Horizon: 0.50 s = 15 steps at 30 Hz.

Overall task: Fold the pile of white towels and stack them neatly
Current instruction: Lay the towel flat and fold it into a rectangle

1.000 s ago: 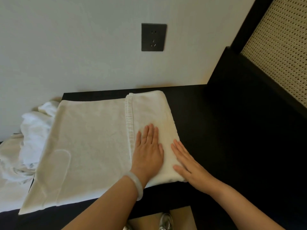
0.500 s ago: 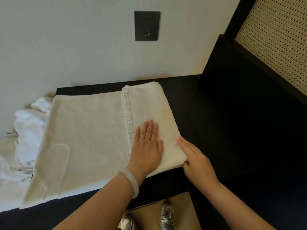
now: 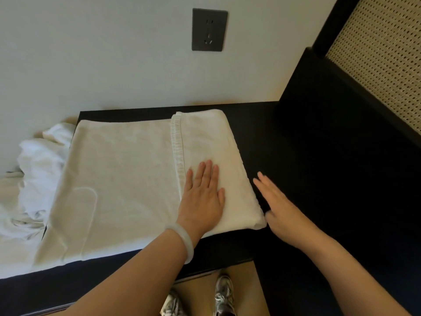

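A pale wall stands at the back, with a dark wall socket (image 3: 209, 29) on it. Below the wall is a black table (image 3: 296, 142). At the far right there is a woven panel (image 3: 382, 65) full of little holes, set in a black frame. A big white towel (image 3: 118, 179) lies flat on the table. Its right end is folded over on top, and the hemmed edge (image 3: 178, 147) of that folded part runs from the back to the front. The left hand (image 3: 201, 197) lies flat on the folded part near the front, with its fingers straight and close together, pressing down and gripping nothing. A pale bracelet (image 3: 185, 241) sits on that wrist. The right hand (image 3: 280, 206) is flat too, fingers straight, holding nothing. It is over the black table just beside the towel's folded right side. It looks blurry, so it is hard to tell if it touches the towel. More white towels (image 3: 38, 169) lie in a crumpled pile at the left end, next to the flat one. Down at the bottom, two grey shoes (image 3: 224, 295) stand on a tan floor.
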{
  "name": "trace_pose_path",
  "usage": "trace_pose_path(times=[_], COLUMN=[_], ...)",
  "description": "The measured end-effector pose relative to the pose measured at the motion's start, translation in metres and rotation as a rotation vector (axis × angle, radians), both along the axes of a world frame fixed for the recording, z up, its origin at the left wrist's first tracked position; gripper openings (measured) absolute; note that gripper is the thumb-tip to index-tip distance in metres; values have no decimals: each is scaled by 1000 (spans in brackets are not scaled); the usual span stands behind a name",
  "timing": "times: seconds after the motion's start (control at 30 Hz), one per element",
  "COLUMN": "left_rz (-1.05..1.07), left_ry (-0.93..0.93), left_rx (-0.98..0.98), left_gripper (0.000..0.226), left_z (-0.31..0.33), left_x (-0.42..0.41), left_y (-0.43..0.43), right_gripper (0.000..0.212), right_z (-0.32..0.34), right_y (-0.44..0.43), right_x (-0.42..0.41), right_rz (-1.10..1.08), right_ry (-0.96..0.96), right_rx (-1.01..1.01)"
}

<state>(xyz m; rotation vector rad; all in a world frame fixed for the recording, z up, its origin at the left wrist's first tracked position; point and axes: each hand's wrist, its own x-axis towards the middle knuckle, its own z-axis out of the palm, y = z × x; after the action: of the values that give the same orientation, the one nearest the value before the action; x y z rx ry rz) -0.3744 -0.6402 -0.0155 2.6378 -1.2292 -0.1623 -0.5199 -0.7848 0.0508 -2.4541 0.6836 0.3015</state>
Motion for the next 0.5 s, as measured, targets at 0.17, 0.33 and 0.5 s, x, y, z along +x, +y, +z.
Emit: trace_pose_path(times=[0.17,0.33,0.5], left_rz=[0,26,58], left_ry=[10,29,53], left_rx=[-14,-39,-71], left_gripper=[70,71,72], left_z=[1,1,1], left_x=[-2,-2,-3], left_y=[2,6,7], right_gripper=[53,61,65], right_z=[-35,-61,-50], right_y=[44,42,39], right_x=[61,58,72], right_rz=[77,113,68], right_ry=[-200,-153,-107], right_rx=[-392,-503,-379])
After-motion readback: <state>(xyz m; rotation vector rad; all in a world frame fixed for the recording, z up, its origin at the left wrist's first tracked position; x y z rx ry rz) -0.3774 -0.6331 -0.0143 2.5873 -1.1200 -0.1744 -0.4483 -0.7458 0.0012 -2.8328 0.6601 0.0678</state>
